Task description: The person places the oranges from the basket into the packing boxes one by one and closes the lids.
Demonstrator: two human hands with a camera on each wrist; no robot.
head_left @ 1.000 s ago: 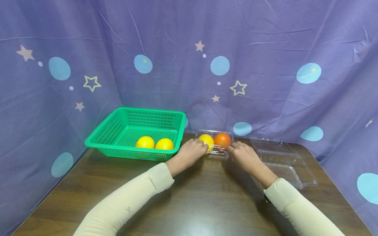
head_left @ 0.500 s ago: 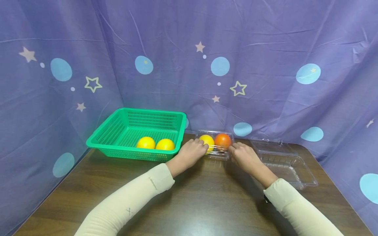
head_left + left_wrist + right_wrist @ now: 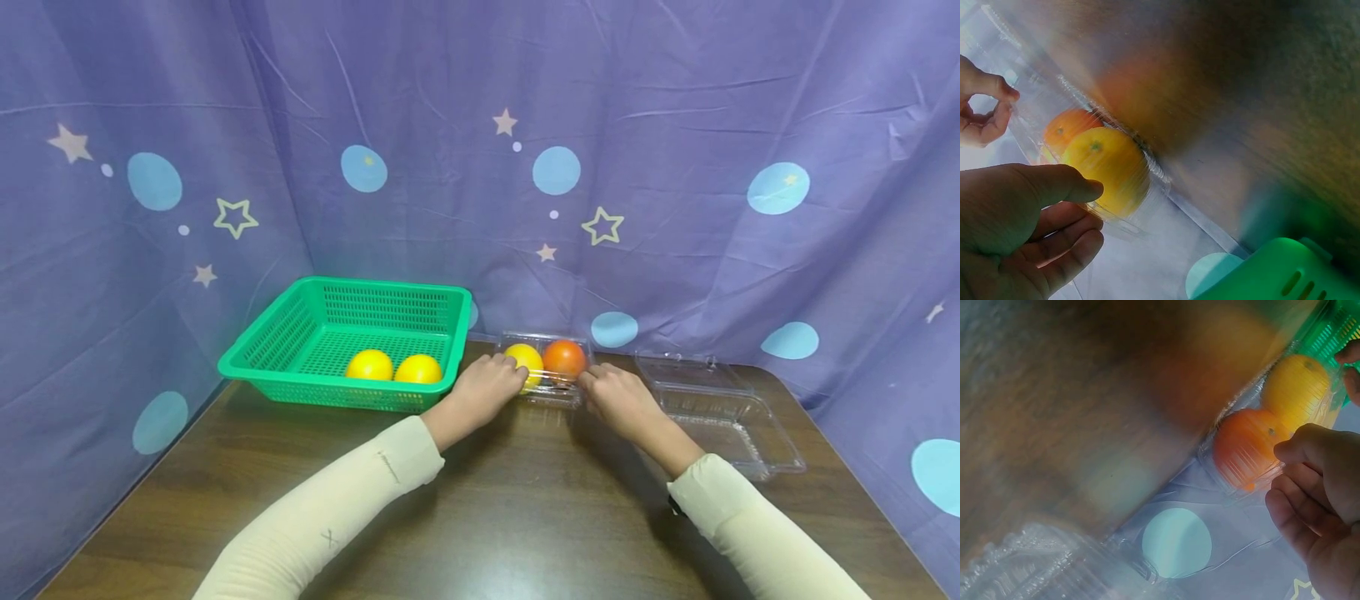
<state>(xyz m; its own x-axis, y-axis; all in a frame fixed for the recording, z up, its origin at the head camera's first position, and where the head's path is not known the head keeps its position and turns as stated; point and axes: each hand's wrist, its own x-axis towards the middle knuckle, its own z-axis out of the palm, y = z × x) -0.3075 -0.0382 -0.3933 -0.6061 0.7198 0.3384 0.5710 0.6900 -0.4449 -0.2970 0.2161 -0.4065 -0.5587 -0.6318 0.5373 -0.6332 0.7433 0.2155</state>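
Observation:
A clear plastic clamshell box [image 3: 553, 398] stands near the table's back edge. Inside it a yellow round fruit [image 3: 529, 358] sits left of an orange round fruit [image 3: 565, 359]. My left hand [image 3: 483, 388] pinches the box's edge near its left corner, with the thumb [image 3: 1082, 187] on the rim in the left wrist view. At the right corner, my right hand [image 3: 619, 402] pinches the same edge between thumb and finger. In the right wrist view the fruits, orange [image 3: 1244, 447] and yellow [image 3: 1294, 390], show through the plastic. Whether the lid is fastened cannot be told.
On the left is a green plastic basket [image 3: 262, 371] holding two yellow fruits [image 3: 369, 364]. A second clear clamshell box [image 3: 791, 467] lies with its lid raised on the right. Behind the brown wooden table [image 3: 517, 517] hangs a purple curtain [image 3: 450, 92].

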